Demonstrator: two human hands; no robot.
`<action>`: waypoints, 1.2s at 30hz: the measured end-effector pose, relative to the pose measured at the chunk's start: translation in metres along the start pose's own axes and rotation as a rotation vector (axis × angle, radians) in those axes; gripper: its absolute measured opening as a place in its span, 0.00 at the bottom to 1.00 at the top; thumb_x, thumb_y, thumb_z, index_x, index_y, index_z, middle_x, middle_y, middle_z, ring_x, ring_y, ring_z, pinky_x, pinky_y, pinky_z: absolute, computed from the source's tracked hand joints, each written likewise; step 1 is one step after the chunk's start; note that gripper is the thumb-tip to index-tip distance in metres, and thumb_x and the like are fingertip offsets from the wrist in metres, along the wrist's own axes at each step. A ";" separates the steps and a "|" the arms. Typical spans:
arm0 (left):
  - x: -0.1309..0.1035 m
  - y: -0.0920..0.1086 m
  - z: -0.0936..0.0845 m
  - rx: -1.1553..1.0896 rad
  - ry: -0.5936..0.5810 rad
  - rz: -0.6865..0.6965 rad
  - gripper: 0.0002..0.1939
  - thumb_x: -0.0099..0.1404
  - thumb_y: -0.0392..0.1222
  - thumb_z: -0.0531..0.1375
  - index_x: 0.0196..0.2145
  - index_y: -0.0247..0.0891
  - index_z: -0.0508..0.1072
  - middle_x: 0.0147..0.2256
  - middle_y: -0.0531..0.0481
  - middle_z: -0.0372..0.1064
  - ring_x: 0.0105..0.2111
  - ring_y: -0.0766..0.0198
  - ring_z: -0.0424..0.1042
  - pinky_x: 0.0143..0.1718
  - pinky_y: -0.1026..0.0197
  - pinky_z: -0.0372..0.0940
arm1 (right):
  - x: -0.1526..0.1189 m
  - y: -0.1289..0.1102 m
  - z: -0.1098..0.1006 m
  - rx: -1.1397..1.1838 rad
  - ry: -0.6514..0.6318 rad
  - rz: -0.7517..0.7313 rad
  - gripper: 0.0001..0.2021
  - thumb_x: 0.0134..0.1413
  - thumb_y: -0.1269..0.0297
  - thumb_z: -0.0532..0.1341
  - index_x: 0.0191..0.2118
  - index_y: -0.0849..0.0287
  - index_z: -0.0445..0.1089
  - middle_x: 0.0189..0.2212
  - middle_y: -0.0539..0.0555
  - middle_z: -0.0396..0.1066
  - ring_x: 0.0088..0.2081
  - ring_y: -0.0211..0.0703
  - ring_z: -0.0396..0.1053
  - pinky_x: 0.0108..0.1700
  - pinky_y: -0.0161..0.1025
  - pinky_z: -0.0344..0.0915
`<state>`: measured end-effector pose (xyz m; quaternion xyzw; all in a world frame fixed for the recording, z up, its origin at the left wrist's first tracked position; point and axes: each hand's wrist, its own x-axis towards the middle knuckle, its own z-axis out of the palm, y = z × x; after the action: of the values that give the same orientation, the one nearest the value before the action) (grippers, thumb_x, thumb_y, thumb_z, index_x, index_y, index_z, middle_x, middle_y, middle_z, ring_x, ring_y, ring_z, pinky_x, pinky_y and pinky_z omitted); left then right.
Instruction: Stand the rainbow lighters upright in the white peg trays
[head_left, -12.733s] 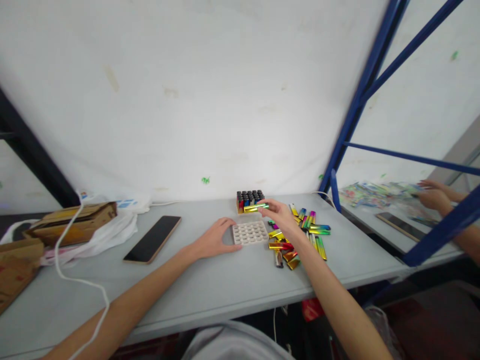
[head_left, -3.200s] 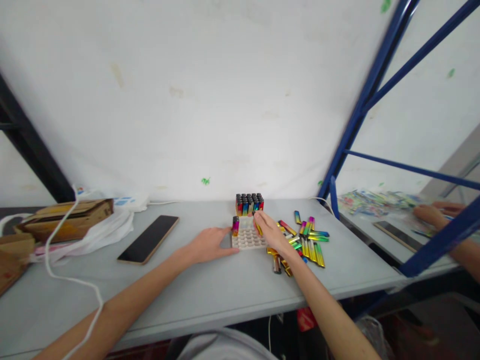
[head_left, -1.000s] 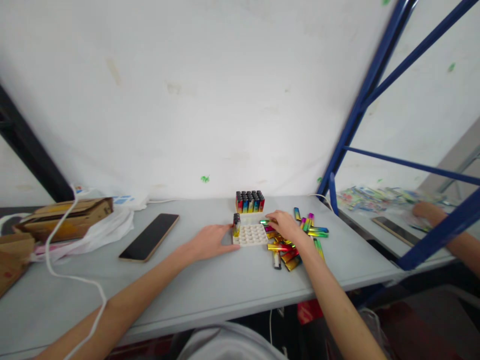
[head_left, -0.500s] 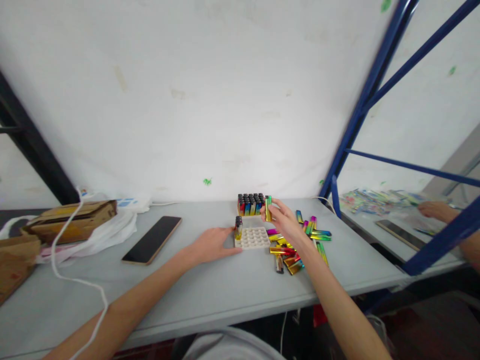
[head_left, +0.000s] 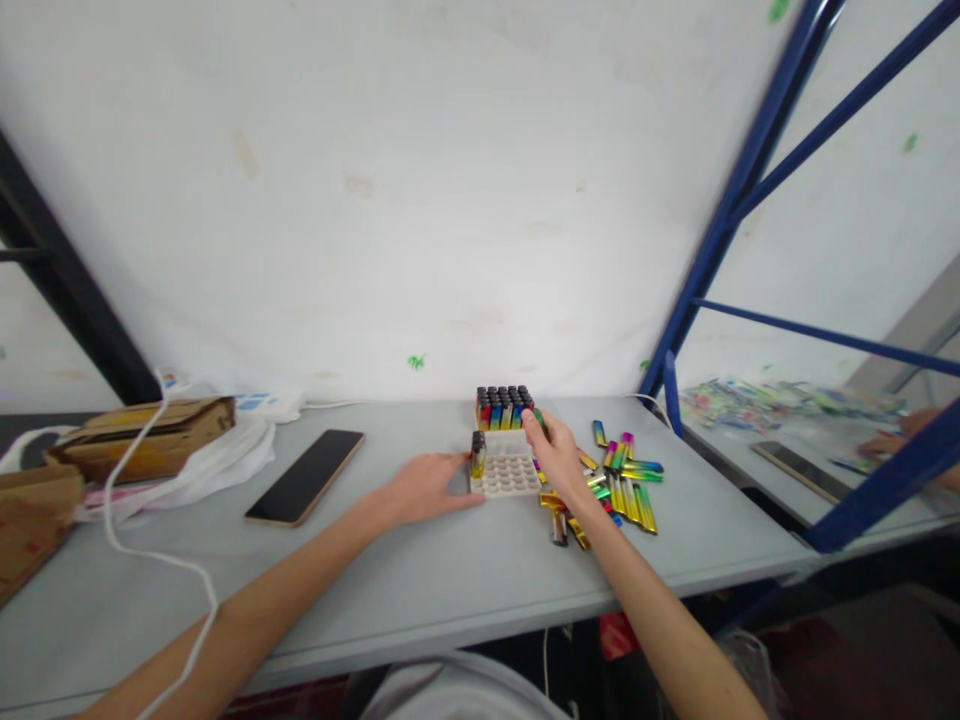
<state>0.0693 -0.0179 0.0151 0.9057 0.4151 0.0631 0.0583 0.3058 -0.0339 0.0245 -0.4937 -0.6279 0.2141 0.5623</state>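
Note:
My left hand [head_left: 427, 488] rests at the left side of a white tray [head_left: 514, 478] with rows of round holes, its thumb along the front corner and its fingers by the left edge. A couple of black-topped lighters [head_left: 478, 458] stand upright in that tray's left end. Over the tray's back right corner, my right hand [head_left: 556, 452] is closed on a lighter [head_left: 539, 417], mostly hidden by the fingers; a bit of green shows. Loose metallic lighters [head_left: 626, 490] in gold, green, pink and blue lie to the right. Behind stands a block of upright lighters [head_left: 502, 408] in rows.
A phone [head_left: 306, 478] lies left of my left hand. Farther left are cardboard boxes [head_left: 142, 440], a white plastic bag [head_left: 232, 465] and a white cable [head_left: 161, 560]. Blue metal bars [head_left: 705, 270] rise at the right; beyond them are another phone [head_left: 801, 470] and another person's hand [head_left: 911, 435].
My right hand has moved slightly left and down with the lighter, turning so the fingers cover most of it. My left hand has stayed by the tray.

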 end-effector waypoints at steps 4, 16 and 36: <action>0.000 -0.001 0.001 -0.003 0.008 -0.005 0.38 0.68 0.67 0.56 0.63 0.35 0.67 0.51 0.35 0.77 0.50 0.41 0.77 0.49 0.49 0.70 | -0.003 0.000 0.000 -0.125 0.005 0.010 0.24 0.62 0.43 0.55 0.22 0.56 0.56 0.20 0.46 0.52 0.26 0.38 0.53 0.30 0.36 0.49; 0.001 -0.001 0.002 -0.023 0.004 -0.020 0.38 0.67 0.67 0.57 0.63 0.36 0.67 0.52 0.35 0.77 0.50 0.41 0.77 0.50 0.49 0.69 | -0.007 0.000 0.005 -0.254 -0.142 -0.016 0.22 0.66 0.44 0.53 0.27 0.56 0.60 0.22 0.47 0.62 0.28 0.41 0.60 0.32 0.36 0.53; -0.002 0.001 0.000 -0.028 0.010 -0.006 0.36 0.68 0.67 0.57 0.62 0.37 0.67 0.53 0.36 0.76 0.51 0.40 0.77 0.50 0.48 0.69 | -0.010 -0.003 0.009 -0.282 -0.522 -0.189 0.21 0.71 0.50 0.55 0.28 0.57 0.68 0.26 0.52 0.75 0.28 0.43 0.69 0.33 0.37 0.58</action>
<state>0.0683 -0.0203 0.0148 0.9033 0.4171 0.0733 0.0688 0.2950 -0.0417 0.0197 -0.4344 -0.8177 0.1912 0.3257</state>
